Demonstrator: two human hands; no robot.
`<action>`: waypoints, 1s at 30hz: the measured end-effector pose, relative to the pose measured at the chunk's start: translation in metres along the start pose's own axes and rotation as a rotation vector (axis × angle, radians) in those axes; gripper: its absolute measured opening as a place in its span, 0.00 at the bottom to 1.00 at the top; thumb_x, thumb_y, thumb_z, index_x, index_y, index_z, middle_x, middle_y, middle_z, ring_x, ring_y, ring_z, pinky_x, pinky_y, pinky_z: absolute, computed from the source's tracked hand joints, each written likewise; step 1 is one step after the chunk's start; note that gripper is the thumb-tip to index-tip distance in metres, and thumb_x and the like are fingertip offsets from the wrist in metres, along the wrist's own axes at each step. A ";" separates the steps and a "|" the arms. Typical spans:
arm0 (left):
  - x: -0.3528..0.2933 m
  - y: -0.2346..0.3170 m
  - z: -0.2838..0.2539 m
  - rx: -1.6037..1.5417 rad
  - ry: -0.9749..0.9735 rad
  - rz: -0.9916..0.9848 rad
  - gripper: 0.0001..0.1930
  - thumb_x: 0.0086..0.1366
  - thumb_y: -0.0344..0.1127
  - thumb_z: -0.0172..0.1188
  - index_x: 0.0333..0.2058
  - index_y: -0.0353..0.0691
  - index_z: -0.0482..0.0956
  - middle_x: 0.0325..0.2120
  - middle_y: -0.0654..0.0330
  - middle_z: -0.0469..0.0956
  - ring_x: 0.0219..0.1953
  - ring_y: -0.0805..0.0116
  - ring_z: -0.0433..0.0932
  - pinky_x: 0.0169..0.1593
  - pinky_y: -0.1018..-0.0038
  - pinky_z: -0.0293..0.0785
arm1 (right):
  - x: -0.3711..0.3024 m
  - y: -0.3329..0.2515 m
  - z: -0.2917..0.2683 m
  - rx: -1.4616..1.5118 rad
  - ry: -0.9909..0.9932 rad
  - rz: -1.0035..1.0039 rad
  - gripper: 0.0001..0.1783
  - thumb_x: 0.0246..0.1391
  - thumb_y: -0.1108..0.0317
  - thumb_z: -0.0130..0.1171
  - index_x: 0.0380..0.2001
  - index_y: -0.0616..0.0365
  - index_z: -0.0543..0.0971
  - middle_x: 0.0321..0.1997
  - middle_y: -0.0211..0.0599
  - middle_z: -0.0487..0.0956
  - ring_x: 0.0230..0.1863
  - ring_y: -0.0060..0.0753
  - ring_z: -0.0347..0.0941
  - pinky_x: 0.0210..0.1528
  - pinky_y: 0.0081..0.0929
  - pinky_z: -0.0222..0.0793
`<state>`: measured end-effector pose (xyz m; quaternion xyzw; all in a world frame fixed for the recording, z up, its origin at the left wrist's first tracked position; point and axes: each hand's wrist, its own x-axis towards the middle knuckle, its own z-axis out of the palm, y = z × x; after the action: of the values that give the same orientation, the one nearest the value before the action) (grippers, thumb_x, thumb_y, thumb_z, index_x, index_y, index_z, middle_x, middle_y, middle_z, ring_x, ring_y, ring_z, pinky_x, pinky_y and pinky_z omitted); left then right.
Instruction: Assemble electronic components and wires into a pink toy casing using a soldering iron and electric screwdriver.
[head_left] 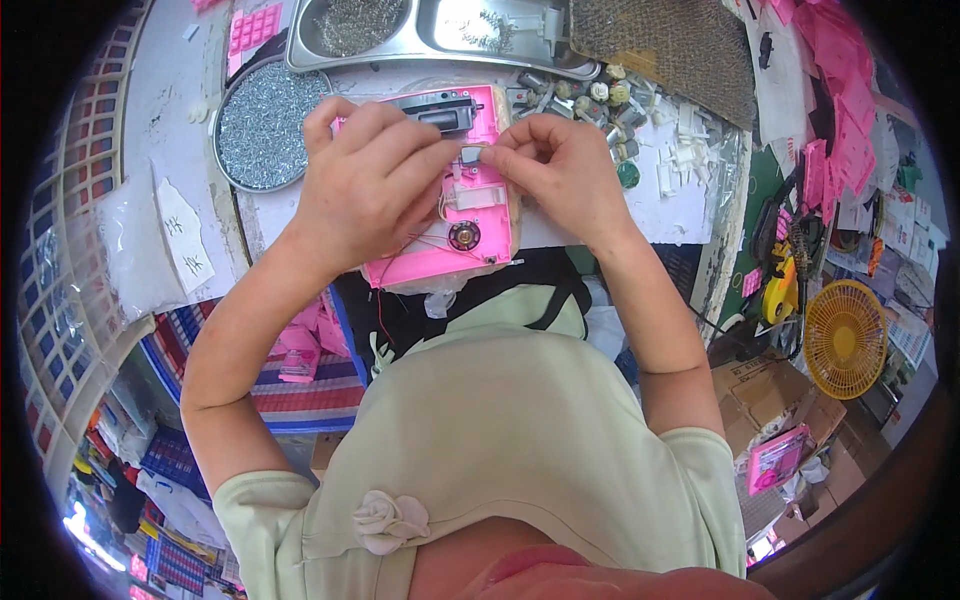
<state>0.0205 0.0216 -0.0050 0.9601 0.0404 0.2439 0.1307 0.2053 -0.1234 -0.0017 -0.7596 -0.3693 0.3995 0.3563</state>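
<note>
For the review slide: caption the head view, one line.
Left hand and right hand at a pink casing with speaker; small metal pieces left, metal tray beyond.

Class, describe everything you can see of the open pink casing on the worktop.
The pink casing is roughly rectangular, plastic-looking, with a raised rim, and lies inside up; its near end seems to overhang the worktop. It holds a dark grey part at the far end, then a small silver part, a white part and a round black disc. The left hand hides much of its left side; the right hand reaches over its right edge to the silver part.
</note>
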 end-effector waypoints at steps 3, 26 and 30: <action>0.005 -0.004 0.002 -0.013 0.008 -0.015 0.11 0.53 0.37 0.69 0.37 0.50 0.83 0.37 0.70 0.78 0.42 0.68 0.76 0.54 0.60 0.57 | 0.001 0.003 0.002 -0.026 0.022 -0.029 0.11 0.57 0.66 0.70 0.31 0.65 0.84 0.21 0.27 0.81 0.23 0.13 0.72 0.26 0.18 0.66; 0.004 0.011 0.005 -0.003 -0.061 -0.001 0.17 0.55 0.35 0.71 0.44 0.46 0.82 0.42 0.65 0.80 0.45 0.62 0.77 0.60 0.57 0.57 | 0.012 0.007 0.023 -0.027 0.213 -0.196 0.10 0.48 0.66 0.65 0.26 0.61 0.77 0.20 0.44 0.78 0.23 0.41 0.76 0.28 0.37 0.71; -0.001 0.018 0.006 0.071 -0.126 -0.053 0.17 0.61 0.36 0.67 0.49 0.43 0.83 0.46 0.61 0.80 0.49 0.60 0.77 0.64 0.56 0.55 | 0.017 0.019 0.030 -0.069 0.237 -0.307 0.12 0.50 0.63 0.67 0.30 0.60 0.78 0.22 0.46 0.79 0.24 0.47 0.79 0.30 0.37 0.72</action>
<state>0.0230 0.0023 -0.0057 0.9762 0.0660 0.1778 0.1051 0.1912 -0.1105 -0.0362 -0.7478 -0.4497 0.2352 0.4280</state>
